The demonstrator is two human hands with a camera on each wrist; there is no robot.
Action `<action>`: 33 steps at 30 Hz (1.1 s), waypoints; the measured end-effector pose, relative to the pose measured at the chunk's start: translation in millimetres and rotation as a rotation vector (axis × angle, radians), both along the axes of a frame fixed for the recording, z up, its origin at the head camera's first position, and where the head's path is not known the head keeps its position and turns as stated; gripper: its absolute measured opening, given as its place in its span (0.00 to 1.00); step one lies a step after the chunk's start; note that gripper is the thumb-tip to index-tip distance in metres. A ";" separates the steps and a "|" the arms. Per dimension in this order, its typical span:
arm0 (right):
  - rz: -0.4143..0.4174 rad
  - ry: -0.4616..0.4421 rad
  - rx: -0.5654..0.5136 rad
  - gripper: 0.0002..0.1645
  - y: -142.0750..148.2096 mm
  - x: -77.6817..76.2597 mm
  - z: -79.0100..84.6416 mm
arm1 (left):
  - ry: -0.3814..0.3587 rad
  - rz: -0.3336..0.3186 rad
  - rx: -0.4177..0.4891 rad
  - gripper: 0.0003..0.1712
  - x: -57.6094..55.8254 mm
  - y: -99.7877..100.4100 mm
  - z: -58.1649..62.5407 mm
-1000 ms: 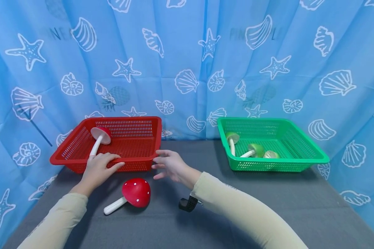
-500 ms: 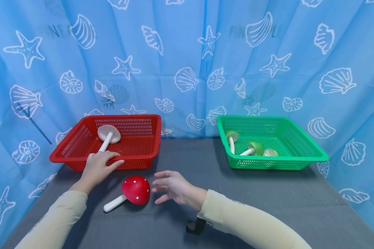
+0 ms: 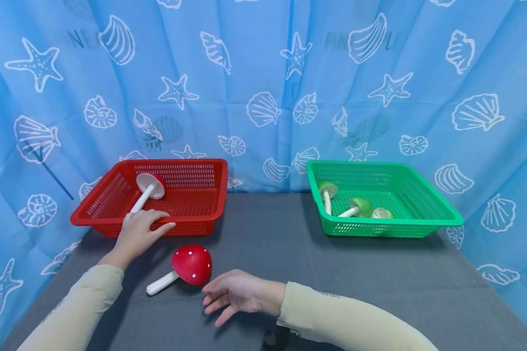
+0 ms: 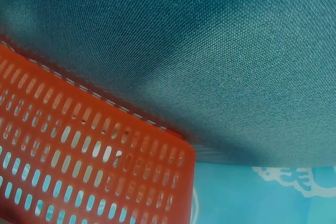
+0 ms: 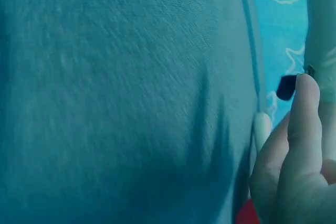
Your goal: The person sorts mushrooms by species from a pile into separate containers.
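My left hand [image 3: 136, 235] grips the near rim of the red basket [image 3: 197, 227], thumb outside the wall. Inside that basket leans a toy mushroom [image 3: 151, 185] with a red cap and white stem; its stem's lower end is hidden behind the left fingers. The left wrist view shows the slotted basket wall [image 4: 94, 140] close up. Another red-capped mushroom [image 3: 192, 264] with white dots lies on the table in front. My right hand [image 3: 241, 293] is just right of its cap, fingers loosely spread and holding nothing. In the right wrist view the fingers [image 5: 304, 129] partly cover that mushroom.
A green basket [image 3: 391, 229] at the back right holds several green-capped mushrooms [image 3: 361, 207] with white stems. Grey cloth [image 3: 355, 282] covers the table. Behind both baskets hangs a blue curtain [image 3: 263, 73] printed with shells and starfish.
My right hand has come back from the red basket's corner toward me, beside the lying mushroom's cap. The mushroom inside the red basket has rolled slightly. The left hand has stayed at the rim.
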State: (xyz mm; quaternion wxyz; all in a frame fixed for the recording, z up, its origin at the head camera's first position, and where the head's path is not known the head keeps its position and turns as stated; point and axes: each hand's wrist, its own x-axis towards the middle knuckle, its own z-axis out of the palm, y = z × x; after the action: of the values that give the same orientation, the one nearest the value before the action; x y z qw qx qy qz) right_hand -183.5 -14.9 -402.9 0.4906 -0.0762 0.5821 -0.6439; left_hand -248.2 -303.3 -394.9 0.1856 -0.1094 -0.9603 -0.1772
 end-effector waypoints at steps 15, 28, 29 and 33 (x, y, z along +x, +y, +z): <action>-0.083 -0.053 -0.007 0.12 -26.6 4.5 -11.1 | 0.023 -0.013 -0.010 0.25 -3.0 1.4 -2.5; -0.272 -0.036 -0.011 0.17 -41.5 2.9 -12.4 | 0.008 -0.009 -0.008 0.26 -0.3 -0.5 0.2; -0.279 -0.038 -0.018 0.18 -45.8 4.1 -12.8 | 0.008 -0.009 -0.007 0.25 -0.3 -0.6 0.3; -0.369 -0.022 -0.076 0.26 -65.3 8.1 -16.4 | 0.004 -0.007 -0.003 0.26 0.1 -0.1 0.8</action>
State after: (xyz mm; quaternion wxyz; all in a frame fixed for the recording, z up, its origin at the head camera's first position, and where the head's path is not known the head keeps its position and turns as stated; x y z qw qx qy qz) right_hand -175.4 -80.2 -419.3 0.3672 0.0206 0.5560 -0.7454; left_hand -248.1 -303.4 -394.1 0.1868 -0.1132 -0.9598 -0.1764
